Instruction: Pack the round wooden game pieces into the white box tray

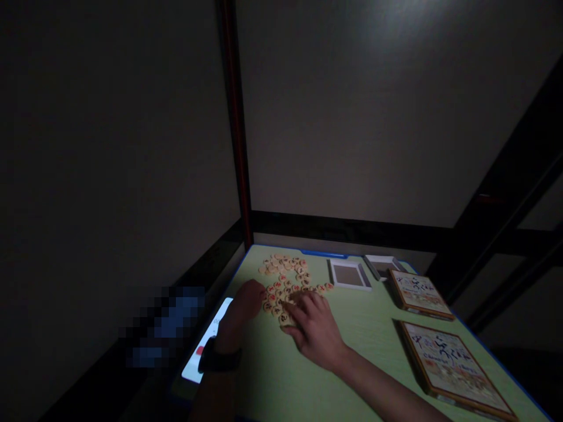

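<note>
Many round wooden pieces (281,265) with red or black characters lie spread on the green table (369,340). At the left edge of the spread is my left hand (251,298), its fingers curled and mostly hidden, with a dark band on the wrist. Over the near right part of the pieces my right hand (311,323) is palm down, its fingers spread and bent, touching the pieces. A black-marked piece (284,318) shows just beyond its thumb.
Two shallow white-rimmed trays (350,275) (382,265) stand at the back right. Two printed boxes (420,293) (460,363) lie along the right side. A lit phone (192,370) rests at the left edge, partly behind my left arm. Walls rise behind.
</note>
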The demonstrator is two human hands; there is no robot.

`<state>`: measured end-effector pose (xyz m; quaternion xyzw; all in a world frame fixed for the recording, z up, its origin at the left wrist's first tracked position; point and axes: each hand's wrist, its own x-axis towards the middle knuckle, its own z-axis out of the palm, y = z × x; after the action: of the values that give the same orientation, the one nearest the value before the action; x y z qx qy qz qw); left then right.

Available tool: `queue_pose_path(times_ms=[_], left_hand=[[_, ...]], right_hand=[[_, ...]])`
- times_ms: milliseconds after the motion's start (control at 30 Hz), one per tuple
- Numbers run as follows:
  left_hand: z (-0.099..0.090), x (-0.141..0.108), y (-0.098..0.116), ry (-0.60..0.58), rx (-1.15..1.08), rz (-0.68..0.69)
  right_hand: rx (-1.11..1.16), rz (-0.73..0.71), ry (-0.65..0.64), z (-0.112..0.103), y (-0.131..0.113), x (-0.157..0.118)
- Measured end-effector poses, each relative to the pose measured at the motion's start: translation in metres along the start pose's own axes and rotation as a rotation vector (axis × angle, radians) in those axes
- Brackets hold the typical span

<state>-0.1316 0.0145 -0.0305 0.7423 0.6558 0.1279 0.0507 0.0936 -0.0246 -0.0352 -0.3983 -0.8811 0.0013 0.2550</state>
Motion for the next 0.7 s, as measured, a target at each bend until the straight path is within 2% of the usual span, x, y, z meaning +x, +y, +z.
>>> queue_pose_path(times_ms=[100, 200, 267, 367, 500, 700], left_hand=[[-0.008, -0.003, 0.015, 0.046, 0.046, 0.029], [-0.007, -0.01, 0.041, 0.199, 0.101, 0.053], [0.002, -0.017, 0.059, 0.295, 0.124, 0.081], [0.023, -0.027, 0.076, 0.296, 0.143, 0.065], [0.042, -0.03, 0.078, 0.242, 0.128, 0.007], [0.043, -0.008, 0.071, 0.267, 0.127, 0.02]], right_hand=[[-0.124, -0.032, 0.007, -0.006, 0.015, -0.01], [-0.191, 0.021, -0.005, -0.001, 0.032, -0.016], [-0.206, 0.076, -0.002, 0.006, 0.039, -0.016], [-0.211, 0.171, 0.007, 0.02, 0.043, -0.01], [-0.189, 0.228, -0.033, 0.029, 0.044, 0.001], [-0.132, 0.175, -0.153, 0.027, 0.052, 0.024]])
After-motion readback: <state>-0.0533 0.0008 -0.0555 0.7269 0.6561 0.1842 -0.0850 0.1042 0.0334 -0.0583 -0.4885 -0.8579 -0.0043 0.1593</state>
